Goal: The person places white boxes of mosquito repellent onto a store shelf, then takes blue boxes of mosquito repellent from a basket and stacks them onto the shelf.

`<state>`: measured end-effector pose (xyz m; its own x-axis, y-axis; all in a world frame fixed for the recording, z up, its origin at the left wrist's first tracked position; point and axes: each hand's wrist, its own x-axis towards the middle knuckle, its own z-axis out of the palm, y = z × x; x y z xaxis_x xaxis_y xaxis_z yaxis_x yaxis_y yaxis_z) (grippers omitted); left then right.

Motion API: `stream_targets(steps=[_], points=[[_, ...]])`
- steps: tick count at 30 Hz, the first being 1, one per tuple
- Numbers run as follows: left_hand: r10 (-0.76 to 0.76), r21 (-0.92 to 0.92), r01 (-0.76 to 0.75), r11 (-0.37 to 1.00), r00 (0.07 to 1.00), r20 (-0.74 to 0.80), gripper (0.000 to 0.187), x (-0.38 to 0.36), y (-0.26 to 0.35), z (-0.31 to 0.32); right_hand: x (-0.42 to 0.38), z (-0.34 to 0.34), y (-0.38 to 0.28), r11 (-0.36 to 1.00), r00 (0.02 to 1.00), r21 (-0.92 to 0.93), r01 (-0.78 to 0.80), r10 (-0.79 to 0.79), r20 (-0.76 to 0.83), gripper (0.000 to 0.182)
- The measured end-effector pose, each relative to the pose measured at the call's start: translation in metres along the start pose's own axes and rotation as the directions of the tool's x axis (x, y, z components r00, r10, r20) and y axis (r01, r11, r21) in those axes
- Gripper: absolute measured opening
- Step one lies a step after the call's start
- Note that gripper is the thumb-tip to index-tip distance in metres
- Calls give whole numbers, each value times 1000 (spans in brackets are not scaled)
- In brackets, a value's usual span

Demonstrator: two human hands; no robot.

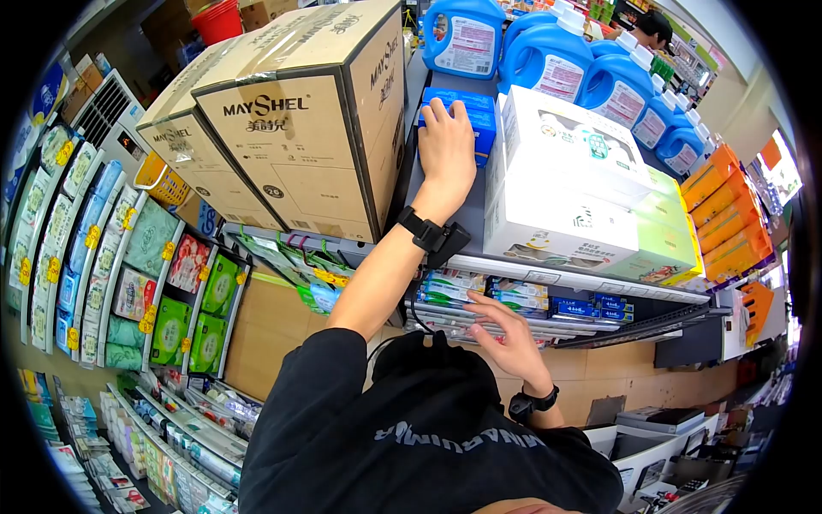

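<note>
On the top shelf, my left hand [447, 141] reaches up to a stack of blue boxes [484, 128], its curled fingers resting on them; whether it grips one is hard to make out. Brown cartons [291, 146] marked MAYSHEL stand to the left of that hand. White boxes [561, 218] are piled to its right. Lower down, my right hand [505, 334] is held near the shelf front with its fingers apart and nothing in it. Just beyond it, toothbrush packs [518, 294] lie on the lower shelf.
Blue detergent jugs [548, 64] line the back of the top shelf. Orange packages [728, 210] stand at its right end. Racks of tissue packs [175, 330] rise on the left. A person [655, 30] is partly visible at the far upper right.
</note>
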<state>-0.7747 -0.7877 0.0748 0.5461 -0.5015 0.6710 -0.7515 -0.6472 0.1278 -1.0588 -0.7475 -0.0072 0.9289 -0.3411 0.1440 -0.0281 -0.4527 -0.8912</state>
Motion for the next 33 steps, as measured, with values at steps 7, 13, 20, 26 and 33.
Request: stream_targets(steps=[7,13,20,26,33], points=[[7,-23,-8,1000,1000,-19,42,0,-1,1,-4,-2,-3,999,1000,-40,11,-11,6,32],[35,-68,-35,997,999,-3,44,0,-5,-1,-6,-1,-4,999,999,10,-48,47,15,32],[112,-309,-109,945,994,-9,53,-35,-10,-49,-17,-1,-18,996,998,85,-31,35,-48,32],[210,-558,-194,807,977,-36,41,-108,-32,-114,-26,17,-23,919,947,343,192,-82,-309,48],[8,-871,-67,487,997,-72,25,-174,-101,-192,-23,55,-49,787,921,491,373,-250,-299,52]])
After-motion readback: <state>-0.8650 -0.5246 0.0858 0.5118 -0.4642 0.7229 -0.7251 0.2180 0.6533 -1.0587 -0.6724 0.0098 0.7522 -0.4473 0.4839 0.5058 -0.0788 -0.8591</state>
